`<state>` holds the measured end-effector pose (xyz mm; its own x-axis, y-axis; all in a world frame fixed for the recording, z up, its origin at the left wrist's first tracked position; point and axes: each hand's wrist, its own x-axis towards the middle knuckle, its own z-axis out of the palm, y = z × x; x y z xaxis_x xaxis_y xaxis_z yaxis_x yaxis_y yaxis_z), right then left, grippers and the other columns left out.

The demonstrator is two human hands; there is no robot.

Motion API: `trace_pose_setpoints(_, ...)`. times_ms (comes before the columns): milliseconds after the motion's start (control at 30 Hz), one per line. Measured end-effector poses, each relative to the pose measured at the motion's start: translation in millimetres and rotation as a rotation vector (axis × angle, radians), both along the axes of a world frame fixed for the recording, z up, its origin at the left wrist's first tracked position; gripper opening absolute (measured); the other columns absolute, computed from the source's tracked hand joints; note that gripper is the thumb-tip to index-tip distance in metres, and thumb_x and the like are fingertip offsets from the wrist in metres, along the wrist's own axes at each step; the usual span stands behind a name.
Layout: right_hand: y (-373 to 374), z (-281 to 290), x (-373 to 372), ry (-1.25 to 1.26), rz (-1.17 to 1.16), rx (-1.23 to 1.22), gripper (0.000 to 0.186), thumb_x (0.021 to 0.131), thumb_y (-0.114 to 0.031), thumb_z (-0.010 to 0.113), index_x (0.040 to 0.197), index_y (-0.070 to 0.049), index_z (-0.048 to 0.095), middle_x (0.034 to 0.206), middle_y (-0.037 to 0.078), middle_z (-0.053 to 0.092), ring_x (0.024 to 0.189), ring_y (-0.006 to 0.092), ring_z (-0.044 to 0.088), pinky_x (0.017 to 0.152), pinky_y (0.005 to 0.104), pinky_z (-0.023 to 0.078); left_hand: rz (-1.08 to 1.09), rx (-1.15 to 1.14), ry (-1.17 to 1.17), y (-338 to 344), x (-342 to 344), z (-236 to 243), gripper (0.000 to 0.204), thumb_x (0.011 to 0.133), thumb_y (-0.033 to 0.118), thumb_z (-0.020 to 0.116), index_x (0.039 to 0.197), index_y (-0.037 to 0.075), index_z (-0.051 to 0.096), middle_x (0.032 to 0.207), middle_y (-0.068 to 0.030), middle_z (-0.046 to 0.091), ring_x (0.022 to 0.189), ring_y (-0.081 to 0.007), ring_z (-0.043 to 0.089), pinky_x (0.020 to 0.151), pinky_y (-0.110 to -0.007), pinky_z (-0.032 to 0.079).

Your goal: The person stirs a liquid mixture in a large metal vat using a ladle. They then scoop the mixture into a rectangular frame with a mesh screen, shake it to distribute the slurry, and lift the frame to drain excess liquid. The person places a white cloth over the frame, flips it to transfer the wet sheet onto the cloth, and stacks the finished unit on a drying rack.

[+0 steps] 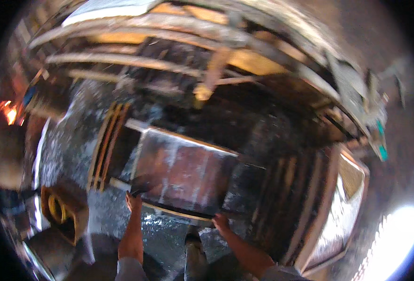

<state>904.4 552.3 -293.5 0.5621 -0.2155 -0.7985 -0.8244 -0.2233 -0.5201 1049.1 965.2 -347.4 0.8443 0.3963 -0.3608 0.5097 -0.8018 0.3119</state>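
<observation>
A rectangular wooden-framed board (181, 173), with a mottled reddish-brown, wet-looking surface, spans the space in front of me. My left hand (133, 201) is closed on its near-left corner, with a small dark shape at the fingers that is too blurred to name. At the near-right edge, my right hand (220, 220) grips the same board. Beneath it is a wet dark floor (106, 210), where my shoe (193, 240) shows between my forearms. The picture is smeared by motion.
Stacked slatted frames (107, 145) stand left of the board, more (291, 196) at right. Wooden racks (146, 63) cross the back. A fire (11, 113) burns at far left, above a yellowish box (68, 206). A pale-filled tray (338, 220) leans at right.
</observation>
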Motion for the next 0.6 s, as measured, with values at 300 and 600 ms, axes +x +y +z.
trace_pose_setpoints(300,-116,413,124,-1.095,0.092,-0.271,0.042,0.079,-0.004,0.062,0.120,-0.004,0.056,0.114,0.014,0.060,0.100,0.0245,0.059,0.083,0.0354,0.048,-0.429,-0.772,-0.651,-391,11,324,0.057,0.076,0.012,0.062,0.129,0.000,0.045,0.128,-0.0204,0.050,0.122,-0.0376,0.045,0.105,-0.043,0.034)
trace_pose_setpoints(600,-504,394,-11,-0.740,0.168,-1.100,0.038,0.081,-0.026,0.064,0.114,-0.007,0.062,0.130,0.017,0.052,0.121,0.0346,0.048,0.101,0.0441,0.039,-1.209,-0.822,-0.558,-622,-232,491,0.049,0.074,0.028,0.073,0.113,0.004,0.056,0.117,-0.0154,0.053,0.114,-0.0360,0.048,0.098,-0.042,0.039)
